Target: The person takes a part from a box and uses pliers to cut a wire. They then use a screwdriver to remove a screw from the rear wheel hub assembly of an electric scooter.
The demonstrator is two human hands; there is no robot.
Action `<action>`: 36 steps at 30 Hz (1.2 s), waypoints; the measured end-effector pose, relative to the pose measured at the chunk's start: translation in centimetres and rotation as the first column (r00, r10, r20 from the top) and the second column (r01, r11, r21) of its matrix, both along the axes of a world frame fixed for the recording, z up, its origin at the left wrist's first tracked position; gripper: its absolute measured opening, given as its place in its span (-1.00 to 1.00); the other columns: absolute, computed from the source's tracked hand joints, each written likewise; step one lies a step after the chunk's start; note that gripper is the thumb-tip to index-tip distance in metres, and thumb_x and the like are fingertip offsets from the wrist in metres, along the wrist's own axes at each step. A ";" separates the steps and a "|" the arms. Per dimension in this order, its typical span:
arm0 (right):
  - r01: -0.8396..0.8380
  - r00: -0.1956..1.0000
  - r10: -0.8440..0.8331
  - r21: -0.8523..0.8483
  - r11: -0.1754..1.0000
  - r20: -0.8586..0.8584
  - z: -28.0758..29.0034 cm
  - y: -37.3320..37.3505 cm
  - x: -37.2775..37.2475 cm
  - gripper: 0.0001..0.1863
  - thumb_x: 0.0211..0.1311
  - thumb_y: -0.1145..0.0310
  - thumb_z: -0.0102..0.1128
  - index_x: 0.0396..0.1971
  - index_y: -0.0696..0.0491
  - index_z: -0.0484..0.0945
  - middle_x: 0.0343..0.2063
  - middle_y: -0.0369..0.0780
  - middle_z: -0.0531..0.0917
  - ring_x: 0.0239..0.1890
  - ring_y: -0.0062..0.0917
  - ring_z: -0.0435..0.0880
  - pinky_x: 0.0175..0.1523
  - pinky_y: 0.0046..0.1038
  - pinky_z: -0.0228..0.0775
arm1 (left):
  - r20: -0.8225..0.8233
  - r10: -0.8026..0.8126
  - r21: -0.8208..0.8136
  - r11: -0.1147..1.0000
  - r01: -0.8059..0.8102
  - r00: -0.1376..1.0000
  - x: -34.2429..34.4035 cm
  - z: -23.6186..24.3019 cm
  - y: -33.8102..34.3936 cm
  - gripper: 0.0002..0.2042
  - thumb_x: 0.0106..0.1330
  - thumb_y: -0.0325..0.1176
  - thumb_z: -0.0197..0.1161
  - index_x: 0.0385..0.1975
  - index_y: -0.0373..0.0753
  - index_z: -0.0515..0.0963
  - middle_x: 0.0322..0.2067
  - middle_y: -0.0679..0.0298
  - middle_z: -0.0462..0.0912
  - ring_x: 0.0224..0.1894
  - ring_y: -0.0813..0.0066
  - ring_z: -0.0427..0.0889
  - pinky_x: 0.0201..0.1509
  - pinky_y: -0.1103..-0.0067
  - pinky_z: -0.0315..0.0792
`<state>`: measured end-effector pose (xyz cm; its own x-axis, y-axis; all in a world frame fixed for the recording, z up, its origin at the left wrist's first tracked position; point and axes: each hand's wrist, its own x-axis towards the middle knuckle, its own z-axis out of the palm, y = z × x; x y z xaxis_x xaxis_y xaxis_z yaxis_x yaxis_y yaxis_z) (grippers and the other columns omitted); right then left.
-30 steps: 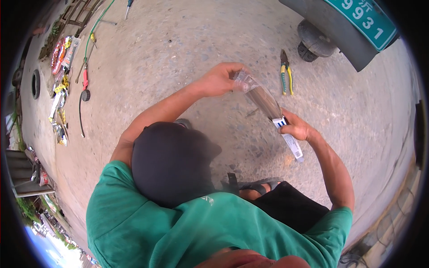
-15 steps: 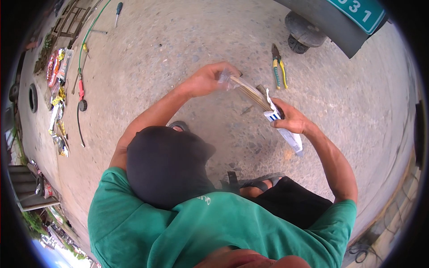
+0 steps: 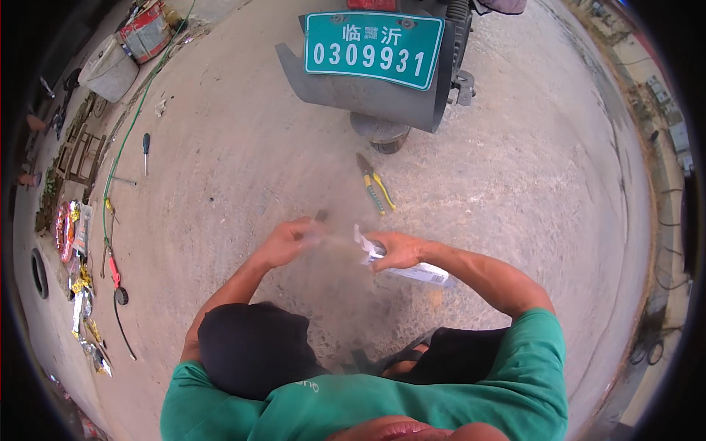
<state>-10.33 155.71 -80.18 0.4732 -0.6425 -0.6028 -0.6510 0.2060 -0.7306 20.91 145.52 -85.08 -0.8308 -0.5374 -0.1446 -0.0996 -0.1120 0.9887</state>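
Observation:
My right hand (image 3: 397,251) is closed around a long white paper-like packet (image 3: 421,274) with an open, torn end facing left. My left hand (image 3: 288,242), to its left, is closed in a pinch. A small dark piece (image 3: 321,215) juts past its fingers, and a clear plastic film shows blurred at the fingertips. Between the hands a pale streak is smeared by motion, so I cannot tell whether the tan strips still join them. Beyond the hands, pliers (image 3: 376,189) with green-and-yellow handles lie on the concrete.
A vehicle's rear mudguard (image 3: 368,98) with a green plate (image 3: 373,51) hangs ahead. On the left lie a screwdriver (image 3: 146,154), a green hose (image 3: 136,117), a red-handled inflator gauge (image 3: 115,272), wrappers (image 3: 82,305) and a tyre (image 3: 39,273). A white bucket (image 3: 109,70) stands farther back.
The view has tilted up, showing more of the vehicle and plate. Both hands appear lower and closer together; the tan strips in clear plastic, plain between them before, are now blurred.

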 end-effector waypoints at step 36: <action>0.187 0.982 -0.177 -0.226 0.956 0.064 -1.2 0.2 -0.8 -0.10 -0.06 0.03 0.47 0.29 0.17 0.40 0.05 -0.03 0.57 0.12 -0.23 0.56 0.29 -0.28 0.36 | -0.149 0.539 0.230 0.834 -0.501 0.829 1.9 2.7 -2.4 -0.80 0.54 -0.27 0.17 -0.12 -0.28 0.61 -0.09 0.14 0.71 0.01 0.30 0.68 0.16 0.30 0.59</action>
